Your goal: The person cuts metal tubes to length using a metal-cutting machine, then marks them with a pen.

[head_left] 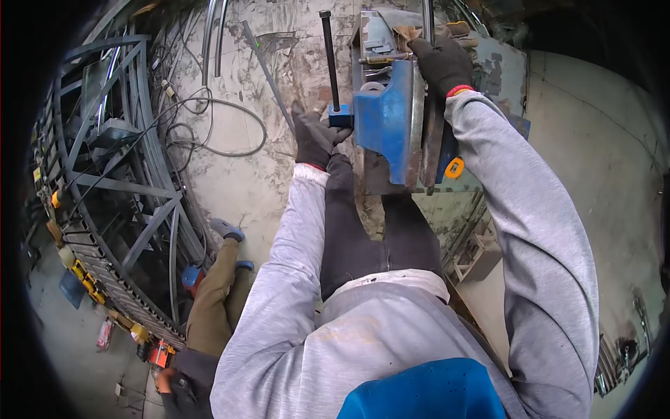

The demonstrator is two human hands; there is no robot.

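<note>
A blue bench vise (380, 115) stands in front of me. From the blue block at its screw end (340, 116) rises a long black handle bar (330, 59). My left hand (315, 134), in a dark glove, is at this block with its fingers curled about the handle's lower end; part of that grip is hidden. My right hand (444, 66), also gloved, is closed around an upright shiny metal tube (428, 19) above the vise jaws. The tube's lower end is hidden by the hand and jaws.
Behind the vise, the bench (499, 66) carries metal scraps. A yellow tape roll (454, 167) is beside the vise. Steel frames (125, 174) stand at left, near a looped cable (230, 146) on the floor. Another person's legs (213, 297) show at lower left.
</note>
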